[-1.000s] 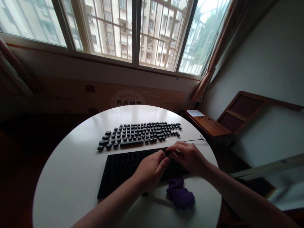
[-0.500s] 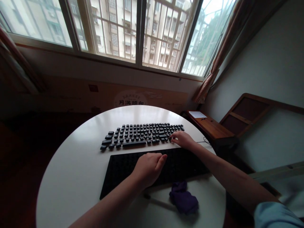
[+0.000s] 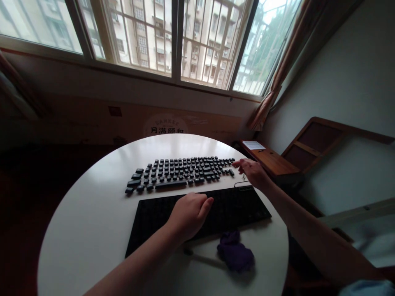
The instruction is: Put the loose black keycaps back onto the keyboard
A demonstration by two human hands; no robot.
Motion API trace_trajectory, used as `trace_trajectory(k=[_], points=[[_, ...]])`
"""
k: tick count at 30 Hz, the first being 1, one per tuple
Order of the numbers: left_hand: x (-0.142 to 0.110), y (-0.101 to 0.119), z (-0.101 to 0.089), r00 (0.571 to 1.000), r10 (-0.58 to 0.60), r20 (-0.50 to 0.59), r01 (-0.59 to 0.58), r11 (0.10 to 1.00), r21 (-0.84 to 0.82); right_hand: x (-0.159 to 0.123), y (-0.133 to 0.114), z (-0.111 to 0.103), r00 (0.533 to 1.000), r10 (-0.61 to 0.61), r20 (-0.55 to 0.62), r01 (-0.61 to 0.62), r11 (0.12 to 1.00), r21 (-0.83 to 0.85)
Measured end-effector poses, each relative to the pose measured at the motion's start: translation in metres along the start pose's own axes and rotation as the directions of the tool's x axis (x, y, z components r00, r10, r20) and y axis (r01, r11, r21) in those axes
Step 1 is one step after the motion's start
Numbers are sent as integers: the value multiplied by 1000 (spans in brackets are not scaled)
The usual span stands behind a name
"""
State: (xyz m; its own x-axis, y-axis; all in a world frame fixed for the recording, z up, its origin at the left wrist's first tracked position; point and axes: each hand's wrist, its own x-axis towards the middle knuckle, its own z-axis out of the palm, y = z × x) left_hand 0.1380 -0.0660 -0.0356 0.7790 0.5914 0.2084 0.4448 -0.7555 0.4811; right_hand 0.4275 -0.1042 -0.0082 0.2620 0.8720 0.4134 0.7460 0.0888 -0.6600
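Observation:
My left hand rests in a curled fist over the middle of a black keyboard base. Its fingers are tucked under, so anything inside them is hidden. At the right end of the loose black keycaps, my right hand reaches out with its fingers stretched and partly apart. Its fingertips are right at the outermost keycaps; contact with one cannot be made out. The keycaps lie in keyboard-like rows behind the base, including a long space bar keycap.
A crumpled purple cloth lies in front of the base on the round white table. Beside it is a blurred thin stick-like object. A cable runs behind the base. A wooden chair holding paper stands at the right.
My right hand has left my left hand over the base, passed the front right keycaps, and moved to their far right end. My left hand stays curled over the base.

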Motion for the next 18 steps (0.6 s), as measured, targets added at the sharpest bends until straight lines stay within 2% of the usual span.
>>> trace_trajectory(k=[1, 3, 6, 8, 11, 15, 18], points=[[1, -1, 0, 999, 32, -20, -32, 999, 2, -8, -2, -11, 996, 83, 29, -86, 988, 131], [3, -2, 0, 995, 90, -52, -91, 996, -3, -29, -5, -28, 955, 232, 182, -282, 901, 329], [5, -4, 2, 986, 150, -69, -153, 988, -39, -64, -7, -38, 857, 358, 371, -496, 767, 407], [6, -6, 5, 982, 175, -65, -179, 982, -62, -84, -6, -35, 838, 372, 400, -529, 732, 429], [7, -11, 12, 979, 199, -40, -199, 980, -15, -101, -2, -26, 854, 363, 373, -513, 702, 493], [6, -17, 21, 979, 205, -3, -204, 973, 111, -105, 3, -17, 842, 450, 297, -539, 703, 464], [6, -19, 23, 981, 190, 23, -191, 971, 144, -102, 4, -13, 849, 471, 239, -527, 731, 433]])
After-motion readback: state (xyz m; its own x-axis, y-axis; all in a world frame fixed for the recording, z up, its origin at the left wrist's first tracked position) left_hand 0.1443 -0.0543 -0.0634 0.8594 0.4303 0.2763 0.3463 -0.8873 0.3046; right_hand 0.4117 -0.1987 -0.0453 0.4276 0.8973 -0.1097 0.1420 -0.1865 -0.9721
